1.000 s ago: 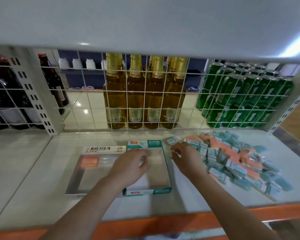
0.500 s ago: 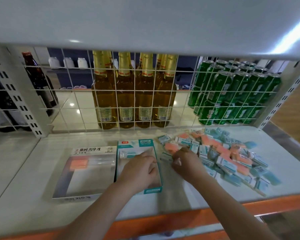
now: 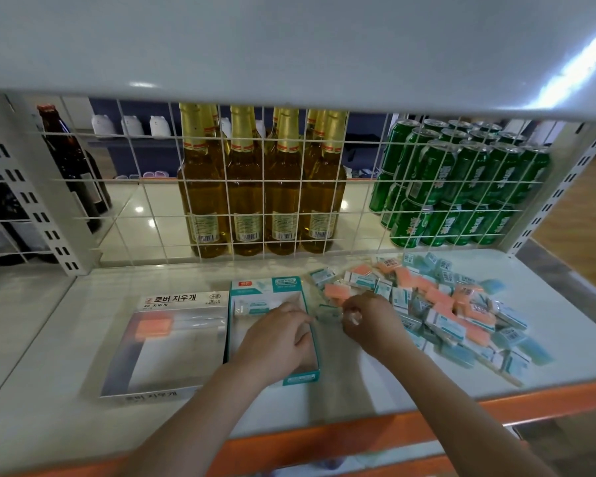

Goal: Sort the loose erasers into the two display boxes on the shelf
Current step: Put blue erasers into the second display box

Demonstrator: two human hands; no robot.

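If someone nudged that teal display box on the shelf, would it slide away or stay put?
The teal display box would probably slide easily: it looks like thin card, nearly empty, on a smooth glossy shelf. It is low and flat, so tipping seems unlikely. The left hand over it may steady it.

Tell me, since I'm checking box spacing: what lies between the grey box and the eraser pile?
The teal box lies between the grey box and the eraser pile, in the head view.

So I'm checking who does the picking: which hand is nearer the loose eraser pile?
Right. The right hand touches the left edge of the loose eraser pile; the left hand lies farther left, over the teal display box.
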